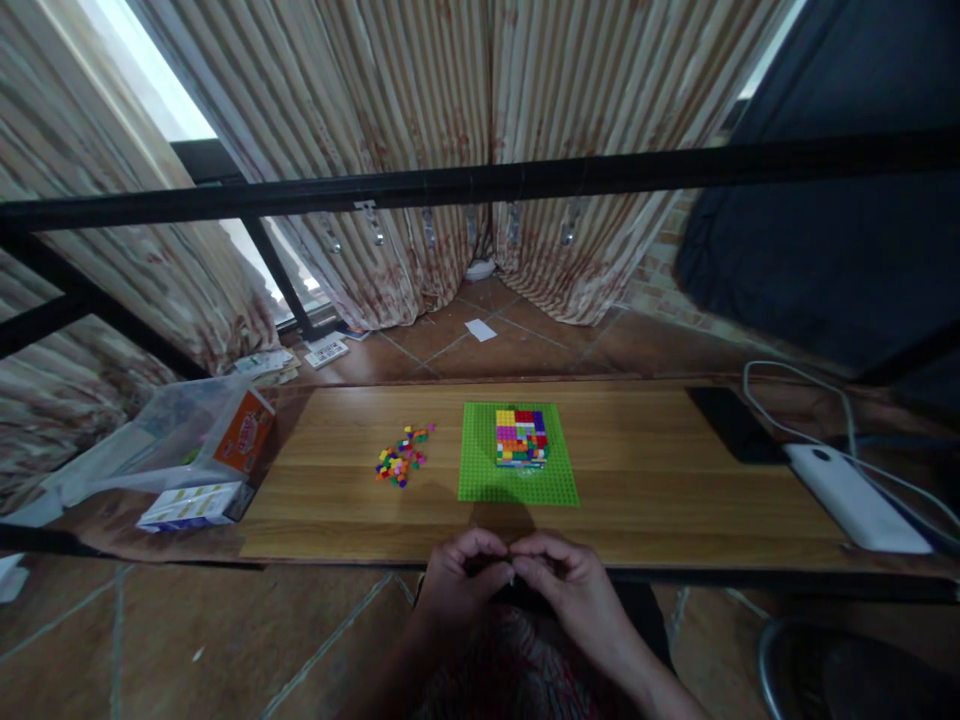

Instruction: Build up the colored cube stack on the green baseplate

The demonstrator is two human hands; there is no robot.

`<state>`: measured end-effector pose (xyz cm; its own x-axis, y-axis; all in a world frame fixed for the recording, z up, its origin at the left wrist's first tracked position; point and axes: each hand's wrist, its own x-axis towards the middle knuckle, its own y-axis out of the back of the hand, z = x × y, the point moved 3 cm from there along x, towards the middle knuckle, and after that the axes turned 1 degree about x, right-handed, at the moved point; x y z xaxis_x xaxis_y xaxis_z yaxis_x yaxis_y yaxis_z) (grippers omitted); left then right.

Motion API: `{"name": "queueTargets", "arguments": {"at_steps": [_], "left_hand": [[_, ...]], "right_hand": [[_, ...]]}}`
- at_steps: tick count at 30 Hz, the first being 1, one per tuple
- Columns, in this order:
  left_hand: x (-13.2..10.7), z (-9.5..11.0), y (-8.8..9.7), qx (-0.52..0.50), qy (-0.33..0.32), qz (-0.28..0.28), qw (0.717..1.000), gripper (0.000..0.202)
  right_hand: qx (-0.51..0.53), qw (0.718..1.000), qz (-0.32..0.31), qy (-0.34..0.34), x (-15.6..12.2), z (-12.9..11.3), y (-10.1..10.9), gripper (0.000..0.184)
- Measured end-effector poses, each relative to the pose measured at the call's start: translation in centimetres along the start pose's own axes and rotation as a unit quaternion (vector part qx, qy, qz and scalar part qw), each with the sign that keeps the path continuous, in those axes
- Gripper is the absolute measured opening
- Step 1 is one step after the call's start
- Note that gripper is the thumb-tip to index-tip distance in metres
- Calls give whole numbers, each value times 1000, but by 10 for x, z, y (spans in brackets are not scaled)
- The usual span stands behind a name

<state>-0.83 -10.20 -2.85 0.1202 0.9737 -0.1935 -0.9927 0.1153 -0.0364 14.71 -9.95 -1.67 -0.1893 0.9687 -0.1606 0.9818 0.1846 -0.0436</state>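
Note:
My left hand [466,572] and my right hand [561,580] meet at the front edge of the wooden table [637,520]. Thumbs and forefingers are pinched together, tip to tip. A tiny pale bit shows between the fingertips, too small to name. Beyond my hands lies a green baseplate [480,480], flat on the wood. On it stands a block of stacked toy bricks [520,438] in yellow, red, purple, pink and orange, with an opening in its top. Left of the baseplate is a loose pile of small coloured bricks [397,464].
A clear plastic bin [165,430] with an orange label and a white box [196,506] sit off the table's left end. At the right lie a black phone-like slab [735,425], a white power bank [855,495] and a white cable [799,368]. A black metal bar [480,182] crosses behind.

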Motion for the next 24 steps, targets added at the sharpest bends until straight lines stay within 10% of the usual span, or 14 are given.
{"name": "queueTargets", "arguments": {"at_steps": [14,24], "left_hand": [[10,9,0,-25,16,6,1000,25],[27,-9,93,320,-124,221,913,16]], "right_hand": [[127,990,27,-51,6,8,6,34],[-112,988,101,46,27,0,39,37]]}}
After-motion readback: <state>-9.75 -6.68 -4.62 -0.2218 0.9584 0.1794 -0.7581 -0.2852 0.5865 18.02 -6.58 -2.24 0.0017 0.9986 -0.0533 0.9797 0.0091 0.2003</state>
